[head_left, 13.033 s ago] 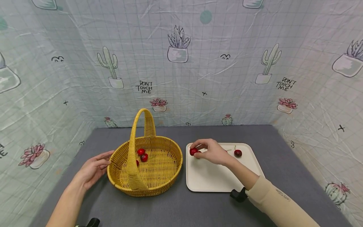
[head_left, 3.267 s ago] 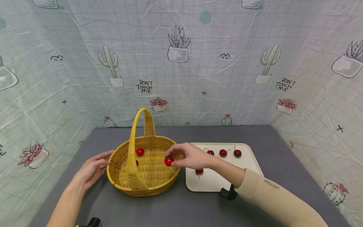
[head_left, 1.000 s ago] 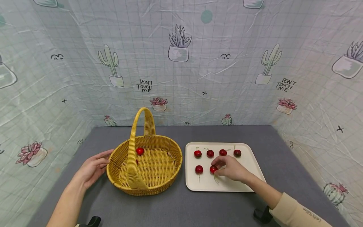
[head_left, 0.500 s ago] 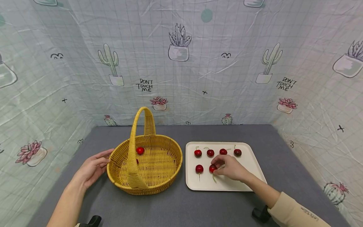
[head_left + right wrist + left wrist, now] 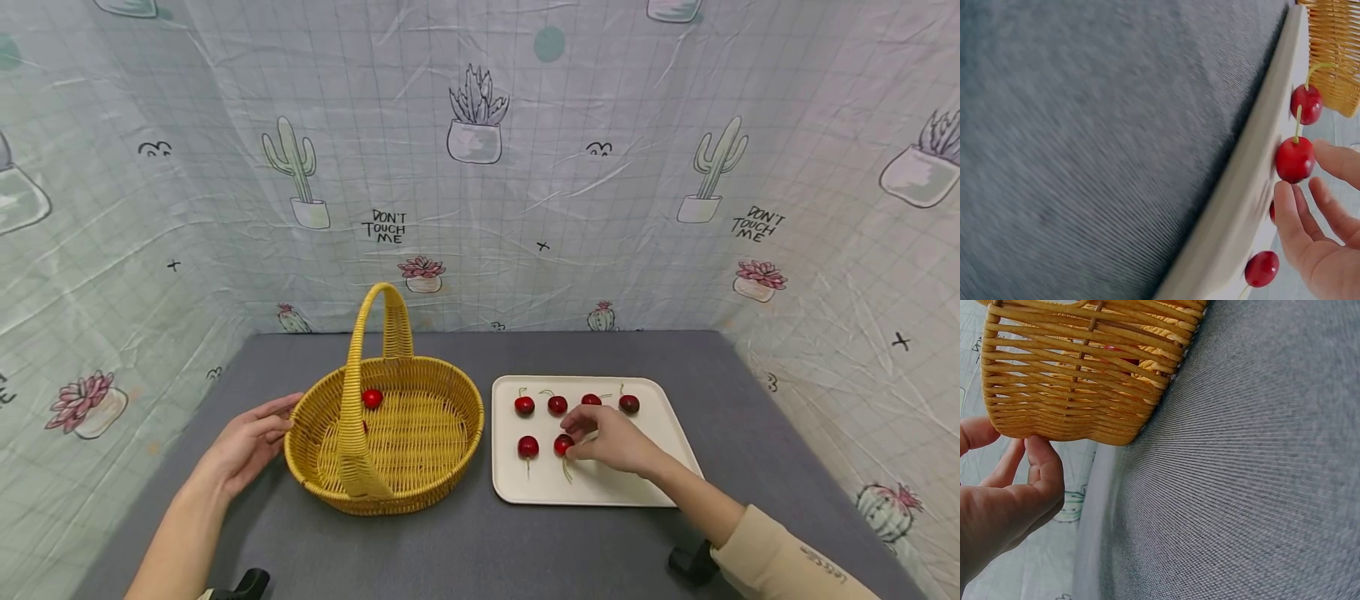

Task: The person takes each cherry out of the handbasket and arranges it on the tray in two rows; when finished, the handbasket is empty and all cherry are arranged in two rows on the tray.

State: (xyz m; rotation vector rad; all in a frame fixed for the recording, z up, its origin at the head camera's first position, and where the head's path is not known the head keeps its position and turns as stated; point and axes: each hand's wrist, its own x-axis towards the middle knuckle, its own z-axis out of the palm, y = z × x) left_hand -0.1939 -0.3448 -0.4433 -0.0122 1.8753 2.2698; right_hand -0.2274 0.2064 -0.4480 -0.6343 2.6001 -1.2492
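Eight-odd inches of nothing aside, my right hand (image 5: 606,437) is over the cream tray, its fingertips right at a red cherry (image 5: 1295,159) in the front row. In the right wrist view the thumb tip lies just under that cherry and a fingertip beside it, the fingers loosely spread. Its stem points towards the tray's front edge in the head view. My left hand (image 5: 243,450) touches the left side of the yellow wicker basket (image 5: 420,492) with relaxed fingertips. Inside the basket lies a red cherry (image 5: 372,398); another is mostly hidden behind the handle.
On the cream tray (image 5: 540,492) several cherries form a back row, and one cherry (image 5: 528,447) lies front left. The basket's tall handle (image 5: 352,375) arches above it. Patterned cloth (image 5: 480,208) surrounds the grey table (image 5: 480,558).
My right hand has carried a cherry from the basket to the tray's front row and its index finger has lifted slightly. The left hand has stayed at the basket.
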